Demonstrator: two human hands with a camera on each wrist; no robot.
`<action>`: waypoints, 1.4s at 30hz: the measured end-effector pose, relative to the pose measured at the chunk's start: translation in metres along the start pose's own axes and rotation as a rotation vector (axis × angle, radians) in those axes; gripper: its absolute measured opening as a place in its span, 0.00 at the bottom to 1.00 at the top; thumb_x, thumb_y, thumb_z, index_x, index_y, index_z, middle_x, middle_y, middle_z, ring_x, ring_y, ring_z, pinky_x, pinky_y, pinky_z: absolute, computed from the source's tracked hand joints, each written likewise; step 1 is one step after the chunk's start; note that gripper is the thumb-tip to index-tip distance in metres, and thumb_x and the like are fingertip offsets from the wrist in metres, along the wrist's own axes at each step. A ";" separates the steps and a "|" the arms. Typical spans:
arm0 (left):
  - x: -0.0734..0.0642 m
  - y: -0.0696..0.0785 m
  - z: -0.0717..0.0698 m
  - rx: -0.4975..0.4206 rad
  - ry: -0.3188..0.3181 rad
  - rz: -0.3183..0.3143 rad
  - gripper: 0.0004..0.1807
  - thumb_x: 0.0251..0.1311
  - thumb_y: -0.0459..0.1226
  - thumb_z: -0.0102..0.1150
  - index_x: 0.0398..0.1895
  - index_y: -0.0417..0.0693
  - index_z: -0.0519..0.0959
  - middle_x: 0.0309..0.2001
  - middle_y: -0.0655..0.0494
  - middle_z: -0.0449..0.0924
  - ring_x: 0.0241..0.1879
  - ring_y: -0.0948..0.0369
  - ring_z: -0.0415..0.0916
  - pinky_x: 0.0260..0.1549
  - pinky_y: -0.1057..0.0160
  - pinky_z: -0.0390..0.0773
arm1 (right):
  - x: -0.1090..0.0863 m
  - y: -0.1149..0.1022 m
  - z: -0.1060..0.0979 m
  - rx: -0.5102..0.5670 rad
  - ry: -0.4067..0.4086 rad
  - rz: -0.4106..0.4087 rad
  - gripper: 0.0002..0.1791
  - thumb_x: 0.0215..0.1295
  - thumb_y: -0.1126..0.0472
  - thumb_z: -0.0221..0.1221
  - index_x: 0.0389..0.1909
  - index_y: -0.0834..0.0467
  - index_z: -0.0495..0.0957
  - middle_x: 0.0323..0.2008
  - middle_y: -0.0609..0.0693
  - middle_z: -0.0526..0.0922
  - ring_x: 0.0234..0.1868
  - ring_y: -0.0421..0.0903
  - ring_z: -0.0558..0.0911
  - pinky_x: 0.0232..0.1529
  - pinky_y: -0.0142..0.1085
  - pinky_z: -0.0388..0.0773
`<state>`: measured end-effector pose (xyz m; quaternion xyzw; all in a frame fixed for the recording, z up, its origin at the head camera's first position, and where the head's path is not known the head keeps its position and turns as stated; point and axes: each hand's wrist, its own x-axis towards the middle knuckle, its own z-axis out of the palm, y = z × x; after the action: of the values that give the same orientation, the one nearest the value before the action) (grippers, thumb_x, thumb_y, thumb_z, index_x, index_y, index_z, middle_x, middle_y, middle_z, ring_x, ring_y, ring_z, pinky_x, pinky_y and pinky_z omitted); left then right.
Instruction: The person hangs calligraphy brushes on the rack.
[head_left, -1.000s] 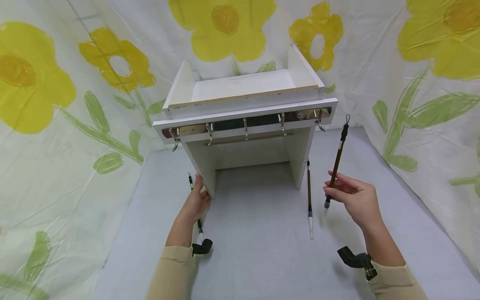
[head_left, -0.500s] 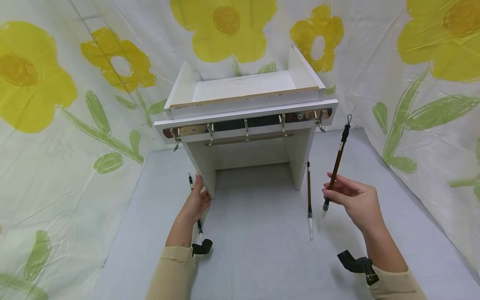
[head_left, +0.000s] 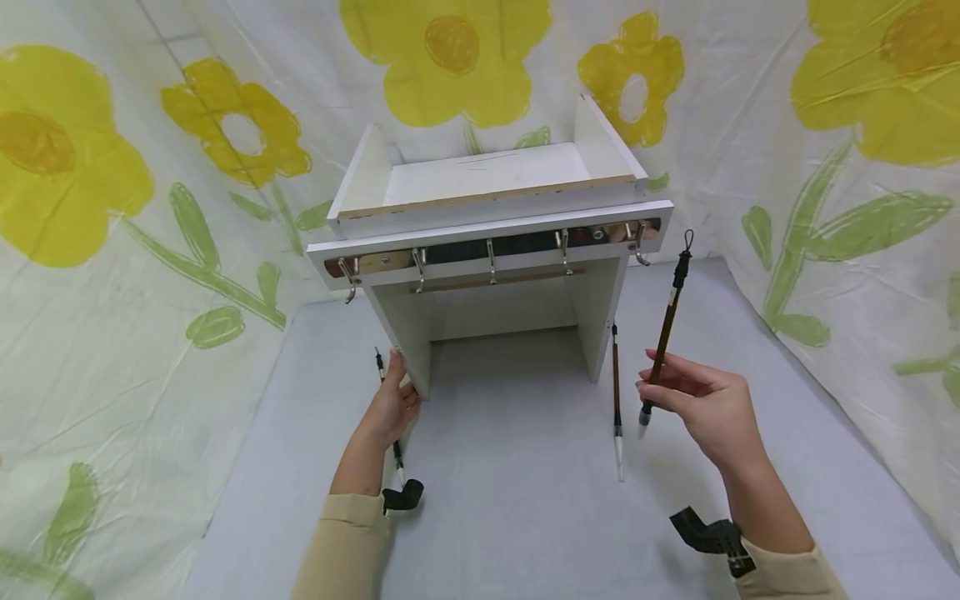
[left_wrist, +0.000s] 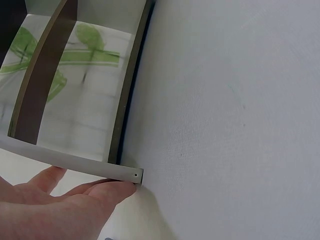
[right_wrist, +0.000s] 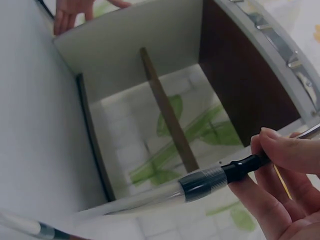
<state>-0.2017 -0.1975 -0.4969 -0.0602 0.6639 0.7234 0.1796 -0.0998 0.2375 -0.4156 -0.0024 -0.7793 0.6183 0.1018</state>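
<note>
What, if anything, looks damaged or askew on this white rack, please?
On the white rack, the upper front edge looks worn, unevenly brown against the white around it. A few thin dark marks also streak the surface behind.

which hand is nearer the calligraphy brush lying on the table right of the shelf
Right: the right hand is just to the right of that calligraphy brush, pinching another brush. The left hand is across the shelf, touching its left side panel.

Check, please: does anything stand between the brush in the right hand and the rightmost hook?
Nothing visible does: between the top of the held brush and the rightmost hook, the head view shows only the rail end and the backdrop. Depth is hard to judge.
</note>
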 end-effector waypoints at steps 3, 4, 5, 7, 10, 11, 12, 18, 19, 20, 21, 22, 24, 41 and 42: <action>0.000 0.000 0.000 -0.008 0.004 -0.003 0.55 0.63 0.76 0.26 0.83 0.54 0.33 0.79 0.30 0.36 0.80 0.40 0.38 0.77 0.46 0.44 | -0.002 -0.002 0.002 -0.013 -0.005 0.003 0.26 0.59 0.62 0.73 0.59 0.61 0.82 0.39 0.46 0.90 0.40 0.40 0.90 0.44 0.27 0.83; 0.000 0.000 0.000 -0.010 0.005 -0.003 0.55 0.63 0.76 0.26 0.83 0.54 0.32 0.79 0.30 0.36 0.80 0.40 0.38 0.77 0.46 0.44 | -0.002 -0.002 0.002 -0.020 -0.007 0.000 0.26 0.59 0.61 0.73 0.59 0.61 0.82 0.39 0.46 0.90 0.40 0.40 0.90 0.44 0.27 0.83; 0.001 0.000 0.000 -0.012 0.009 -0.006 0.55 0.63 0.76 0.27 0.83 0.54 0.33 0.79 0.30 0.37 0.80 0.41 0.39 0.77 0.47 0.45 | -0.003 -0.002 0.002 -0.024 -0.007 -0.002 0.26 0.59 0.61 0.73 0.59 0.61 0.82 0.39 0.46 0.90 0.40 0.40 0.90 0.44 0.27 0.83; 0.001 0.000 0.000 -0.009 0.002 -0.004 0.55 0.63 0.76 0.26 0.83 0.54 0.33 0.79 0.30 0.37 0.80 0.41 0.39 0.77 0.47 0.45 | -0.003 -0.002 0.003 -0.031 -0.008 -0.011 0.26 0.59 0.61 0.73 0.59 0.61 0.82 0.39 0.46 0.90 0.40 0.40 0.90 0.44 0.26 0.83; 0.000 0.001 -0.001 0.002 -0.011 -0.003 0.55 0.63 0.76 0.26 0.82 0.54 0.31 0.79 0.30 0.36 0.80 0.40 0.38 0.77 0.46 0.45 | -0.003 -0.002 0.005 -0.026 -0.010 -0.030 0.25 0.58 0.63 0.73 0.58 0.61 0.82 0.39 0.47 0.90 0.40 0.40 0.90 0.44 0.27 0.83; -0.001 0.001 -0.002 0.005 -0.007 -0.002 0.55 0.63 0.76 0.25 0.82 0.54 0.31 0.79 0.30 0.36 0.80 0.40 0.38 0.77 0.46 0.45 | -0.003 -0.003 0.006 -0.021 -0.014 -0.037 0.25 0.58 0.63 0.73 0.58 0.62 0.82 0.39 0.48 0.90 0.40 0.40 0.90 0.44 0.27 0.83; -0.002 0.001 -0.003 0.009 0.000 -0.003 0.55 0.63 0.76 0.25 0.82 0.54 0.31 0.79 0.30 0.36 0.80 0.40 0.38 0.77 0.46 0.44 | -0.002 -0.003 0.008 -0.015 -0.022 -0.043 0.25 0.58 0.63 0.73 0.57 0.62 0.83 0.39 0.48 0.90 0.41 0.40 0.90 0.44 0.28 0.83; -0.005 0.002 -0.009 0.003 0.023 -0.020 0.56 0.63 0.76 0.26 0.82 0.53 0.29 0.79 0.30 0.34 0.80 0.40 0.38 0.77 0.46 0.44 | 0.000 -0.009 0.015 0.022 -0.059 -0.059 0.24 0.57 0.63 0.74 0.55 0.61 0.84 0.39 0.49 0.90 0.43 0.41 0.89 0.45 0.30 0.84; -0.005 0.002 -0.008 0.001 0.019 -0.023 0.56 0.63 0.76 0.26 0.82 0.53 0.29 0.79 0.30 0.34 0.80 0.40 0.38 0.77 0.46 0.44 | 0.000 -0.009 0.016 0.023 -0.058 -0.061 0.23 0.57 0.63 0.74 0.55 0.61 0.84 0.39 0.49 0.90 0.43 0.41 0.89 0.45 0.30 0.84; -0.005 0.002 -0.008 -0.001 0.015 -0.026 0.56 0.63 0.76 0.27 0.82 0.53 0.29 0.80 0.31 0.34 0.80 0.40 0.38 0.77 0.46 0.45 | 0.000 -0.010 0.015 0.017 -0.057 -0.065 0.23 0.57 0.63 0.74 0.55 0.61 0.84 0.39 0.49 0.90 0.43 0.41 0.89 0.44 0.30 0.84; -0.004 0.002 -0.007 0.001 0.012 -0.027 0.56 0.63 0.76 0.27 0.82 0.54 0.29 0.80 0.31 0.34 0.80 0.40 0.38 0.77 0.47 0.45 | -0.001 -0.011 0.015 0.010 -0.055 -0.067 0.23 0.57 0.63 0.74 0.55 0.61 0.84 0.39 0.49 0.90 0.43 0.41 0.88 0.44 0.30 0.84; -0.004 0.002 -0.006 0.004 0.008 -0.024 0.56 0.63 0.76 0.26 0.82 0.53 0.29 0.79 0.30 0.34 0.80 0.40 0.38 0.77 0.46 0.45 | -0.001 -0.012 0.015 -0.004 -0.054 -0.068 0.23 0.57 0.63 0.74 0.55 0.60 0.85 0.39 0.49 0.90 0.43 0.40 0.88 0.44 0.29 0.84; -0.003 0.002 -0.003 0.005 0.006 -0.025 0.56 0.62 0.77 0.26 0.82 0.54 0.30 0.79 0.30 0.35 0.80 0.40 0.38 0.77 0.46 0.45 | -0.002 -0.014 0.014 -0.028 -0.053 -0.072 0.23 0.58 0.61 0.73 0.55 0.59 0.85 0.38 0.48 0.90 0.43 0.39 0.88 0.45 0.28 0.83; 0.000 0.000 0.000 0.012 -0.007 -0.011 0.56 0.62 0.77 0.26 0.82 0.55 0.31 0.79 0.30 0.36 0.80 0.41 0.39 0.77 0.47 0.45 | -0.002 -0.021 0.024 0.037 -0.100 -0.090 0.22 0.58 0.64 0.73 0.55 0.60 0.85 0.38 0.50 0.90 0.42 0.42 0.89 0.45 0.31 0.84; 0.000 -0.001 -0.001 0.016 -0.009 -0.009 0.56 0.62 0.77 0.26 0.82 0.55 0.30 0.79 0.30 0.36 0.80 0.41 0.38 0.76 0.46 0.45 | -0.002 -0.021 0.025 0.033 -0.103 -0.096 0.22 0.58 0.63 0.73 0.54 0.60 0.85 0.38 0.50 0.90 0.42 0.42 0.89 0.45 0.31 0.84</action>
<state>-0.2014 -0.1984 -0.4978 -0.0585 0.6685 0.7177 0.1860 -0.0993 0.2079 -0.4016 0.0686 -0.7725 0.6246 0.0913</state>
